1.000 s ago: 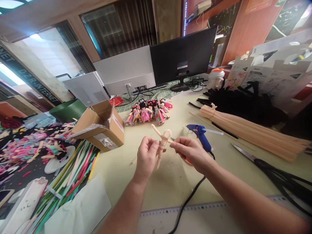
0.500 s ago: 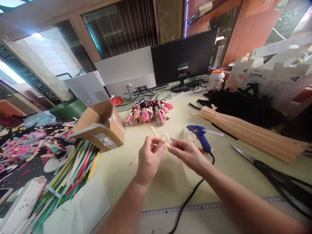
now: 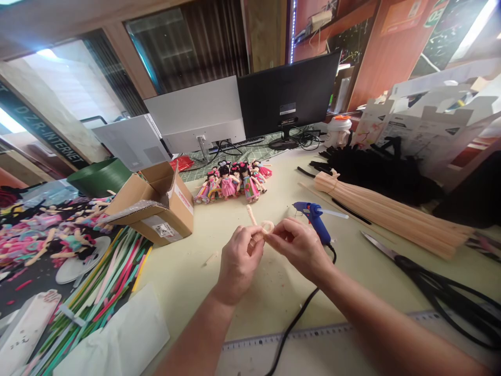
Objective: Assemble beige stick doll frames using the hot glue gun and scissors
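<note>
A pale peach pipe cleaner [image 3: 267, 226] is bent into a small loop, with a straight, thicker-looking end sticking up to its left. My left hand [image 3: 241, 258] pinches it at the base of that end, fingers closed. From the other side my right hand [image 3: 299, 245] grips it at the loop with thumb and forefinger. Both hands meet above the table, their fingertips almost touching. Just beyond my right hand lies a blue hot glue gun [image 3: 315, 216] with a clear glue stick in its back.
Small dolls [image 3: 235, 183] stand behind my hands, beside an open cardboard box [image 3: 168, 209]. Rightward lie a bundle of peach pipe cleaners [image 3: 387, 209] and black scissors [image 3: 422, 277]. Coloured pipe cleaners [image 3: 97, 282] lie left. A black cord [image 3: 297, 324] crosses the ruler [image 3: 289, 337].
The loop has become smaller and rounder, and my right hand has moved in closer to my left. The whole view has shifted slightly.
</note>
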`<action>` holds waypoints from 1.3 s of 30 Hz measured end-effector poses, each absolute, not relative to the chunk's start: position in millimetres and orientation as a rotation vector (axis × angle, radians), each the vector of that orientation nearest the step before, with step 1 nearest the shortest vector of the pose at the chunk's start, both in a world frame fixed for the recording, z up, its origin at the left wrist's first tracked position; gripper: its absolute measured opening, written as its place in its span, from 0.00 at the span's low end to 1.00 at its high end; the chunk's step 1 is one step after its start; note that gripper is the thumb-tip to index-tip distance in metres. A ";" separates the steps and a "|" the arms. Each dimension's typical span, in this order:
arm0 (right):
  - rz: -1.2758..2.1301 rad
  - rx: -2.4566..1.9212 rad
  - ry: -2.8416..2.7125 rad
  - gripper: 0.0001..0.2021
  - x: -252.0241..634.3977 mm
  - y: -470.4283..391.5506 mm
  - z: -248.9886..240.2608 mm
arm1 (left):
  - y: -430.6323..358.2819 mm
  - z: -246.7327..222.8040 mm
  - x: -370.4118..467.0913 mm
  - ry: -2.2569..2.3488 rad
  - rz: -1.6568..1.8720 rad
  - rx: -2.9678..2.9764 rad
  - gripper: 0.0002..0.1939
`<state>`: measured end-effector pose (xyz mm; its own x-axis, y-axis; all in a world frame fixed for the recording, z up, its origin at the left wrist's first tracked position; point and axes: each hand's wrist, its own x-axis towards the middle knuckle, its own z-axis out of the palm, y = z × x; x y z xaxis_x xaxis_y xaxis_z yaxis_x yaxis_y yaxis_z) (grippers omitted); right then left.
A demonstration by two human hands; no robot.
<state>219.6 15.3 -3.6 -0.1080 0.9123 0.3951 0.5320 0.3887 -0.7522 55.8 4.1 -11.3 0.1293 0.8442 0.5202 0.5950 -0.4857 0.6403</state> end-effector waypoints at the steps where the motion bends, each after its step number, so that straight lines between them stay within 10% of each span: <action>1: 0.542 -1.268 -1.770 0.13 219.9 15.2 -3.9 | 4.0 -10.9 56.1 1.398 1.271 2.141 0.09; 39: 0.433 -1.361 -1.784 0.07 219.0 11.8 1.8 | 0.8 -11.9 60.6 1.567 1.227 2.503 0.05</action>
<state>219.0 11.8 1.8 -0.0679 0.9127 0.4030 0.6266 0.3533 -0.6947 60.6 0.8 -11.9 0.2257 0.7448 0.6280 0.7882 -0.5185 0.3316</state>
